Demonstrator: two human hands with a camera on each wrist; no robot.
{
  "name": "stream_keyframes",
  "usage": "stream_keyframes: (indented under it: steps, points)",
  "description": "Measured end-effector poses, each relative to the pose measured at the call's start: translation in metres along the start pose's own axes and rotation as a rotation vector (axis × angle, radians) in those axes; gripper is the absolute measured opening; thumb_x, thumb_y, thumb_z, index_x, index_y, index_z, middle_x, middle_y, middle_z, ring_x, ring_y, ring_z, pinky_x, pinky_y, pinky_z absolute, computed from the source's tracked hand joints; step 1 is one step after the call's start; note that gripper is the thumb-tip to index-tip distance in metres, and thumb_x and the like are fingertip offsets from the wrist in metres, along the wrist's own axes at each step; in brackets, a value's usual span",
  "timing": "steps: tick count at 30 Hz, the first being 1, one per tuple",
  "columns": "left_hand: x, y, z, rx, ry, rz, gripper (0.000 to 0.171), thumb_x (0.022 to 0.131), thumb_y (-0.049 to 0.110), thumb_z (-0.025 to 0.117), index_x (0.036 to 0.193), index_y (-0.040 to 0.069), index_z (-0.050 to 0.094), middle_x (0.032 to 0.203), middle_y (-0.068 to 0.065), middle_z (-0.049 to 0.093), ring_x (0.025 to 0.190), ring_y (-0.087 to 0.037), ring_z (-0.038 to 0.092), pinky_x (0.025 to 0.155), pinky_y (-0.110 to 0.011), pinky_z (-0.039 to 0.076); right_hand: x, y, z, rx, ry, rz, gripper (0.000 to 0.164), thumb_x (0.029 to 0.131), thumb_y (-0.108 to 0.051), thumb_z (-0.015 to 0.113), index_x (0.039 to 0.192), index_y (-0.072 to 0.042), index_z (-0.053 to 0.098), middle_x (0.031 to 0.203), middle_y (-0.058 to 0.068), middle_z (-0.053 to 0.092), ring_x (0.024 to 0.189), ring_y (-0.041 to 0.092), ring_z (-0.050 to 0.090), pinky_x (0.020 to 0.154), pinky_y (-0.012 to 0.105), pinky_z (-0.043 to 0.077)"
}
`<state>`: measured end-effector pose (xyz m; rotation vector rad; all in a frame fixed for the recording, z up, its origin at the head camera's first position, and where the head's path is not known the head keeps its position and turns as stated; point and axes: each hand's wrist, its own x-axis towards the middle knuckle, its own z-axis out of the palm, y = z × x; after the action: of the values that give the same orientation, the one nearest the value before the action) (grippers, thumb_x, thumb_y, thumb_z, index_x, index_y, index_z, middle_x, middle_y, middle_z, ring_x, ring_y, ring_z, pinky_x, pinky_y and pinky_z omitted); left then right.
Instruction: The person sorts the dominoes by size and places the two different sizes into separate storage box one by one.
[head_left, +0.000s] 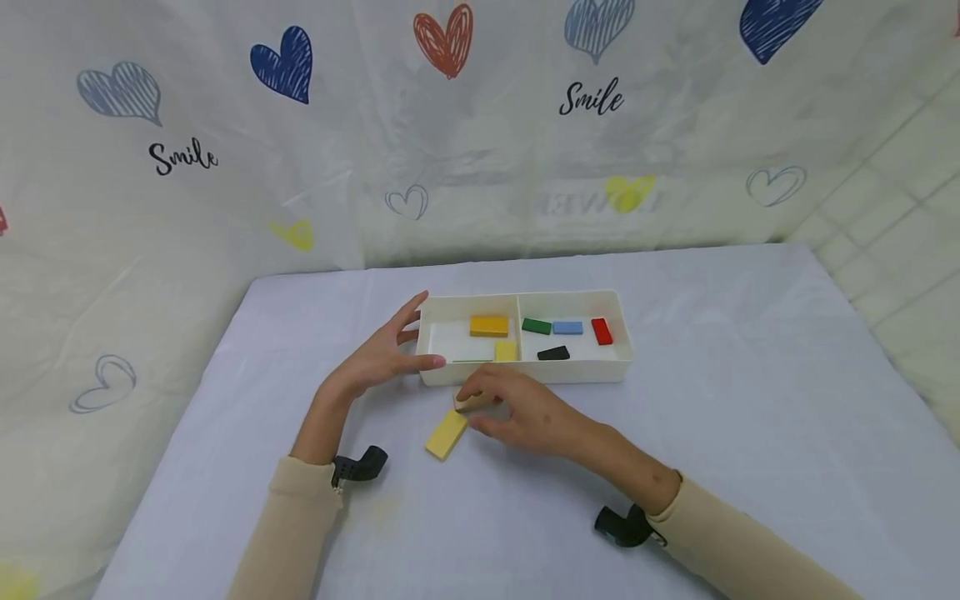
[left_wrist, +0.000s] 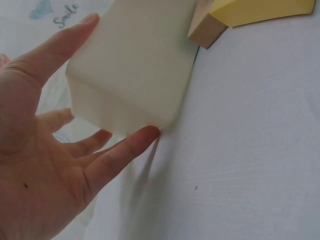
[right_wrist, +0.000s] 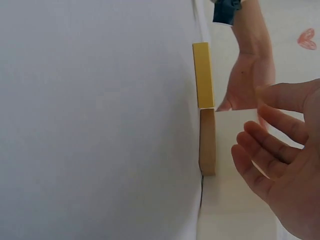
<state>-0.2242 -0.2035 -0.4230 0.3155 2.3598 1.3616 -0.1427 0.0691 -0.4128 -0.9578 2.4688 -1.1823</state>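
Note:
A white two-compartment box [head_left: 570, 372] stands across the table. My left hand [head_left: 382, 354] is at its left end, thumb and fingers spread; in the left wrist view the fingertips [left_wrist: 150, 131] come right up to the end wall. In front of the box lie a yellow block [head_left: 447, 435] and a tan wooden block [right_wrist: 207, 142], end against end at an angle. Loosely curved, my right hand [head_left: 528, 412] hovers over the wooden block and partly covers it in the head view. The right wrist view shows nothing between its fingers, which are apart from both blocks.
The left compartment contains an orange-yellow block [head_left: 489, 326] and a pale yellow block [head_left: 506, 350]. Small green [head_left: 536, 327], blue [head_left: 567, 328], red [head_left: 602, 332] and black [head_left: 553, 353] blocks lie in the right compartment. A heart-printed curtain [head_left: 480, 125] hangs behind the table.

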Motion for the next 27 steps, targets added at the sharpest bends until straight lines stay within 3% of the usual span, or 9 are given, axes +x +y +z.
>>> stream_keyframes:
  steps: [15, 22, 27]
  points:
    - [-0.003, -0.001, 0.003, -0.023, -0.004, -0.008, 0.11, 0.083, 0.048, 0.087, 0.164, 0.049, 0.013, 0.173, 0.002, 0.021, 0.158, -0.03, 0.032, 0.117, -0.061, 0.043, 0.002, -0.002, 0.009, -0.043, -0.095, 0.048, 0.032, 0.095, -0.013, 0.076, 0.126, -0.019, 0.071, 0.125, -0.01, 0.065, 0.119, 0.009, 0.06, 0.106, 0.033, 0.054]
    - [-0.003, 0.001, 0.002, -0.024, -0.004, -0.001, 0.105, 0.083, 0.048, 0.086, 0.159, 0.059, 0.014, 0.172, 0.004, 0.023, 0.158, -0.029, 0.033, 0.115, -0.059, 0.044, 0.004, -0.008, 0.01, -0.082, -0.125, 0.051, 0.035, 0.094, -0.012, 0.077, 0.127, -0.021, 0.07, 0.128, -0.01, 0.066, 0.122, 0.01, 0.058, 0.109, 0.036, 0.052]
    - [-0.004, 0.004, 0.001, -0.025, -0.002, 0.007, 0.106, 0.083, 0.046, 0.087, 0.159, 0.058, 0.014, 0.171, 0.004, 0.024, 0.157, -0.029, 0.033, 0.115, -0.059, 0.045, 0.006, -0.008, 0.013, -0.12, -0.144, 0.061, 0.035, 0.094, -0.013, 0.078, 0.127, -0.023, 0.07, 0.127, -0.013, 0.064, 0.121, 0.008, 0.057, 0.11, 0.034, 0.052]
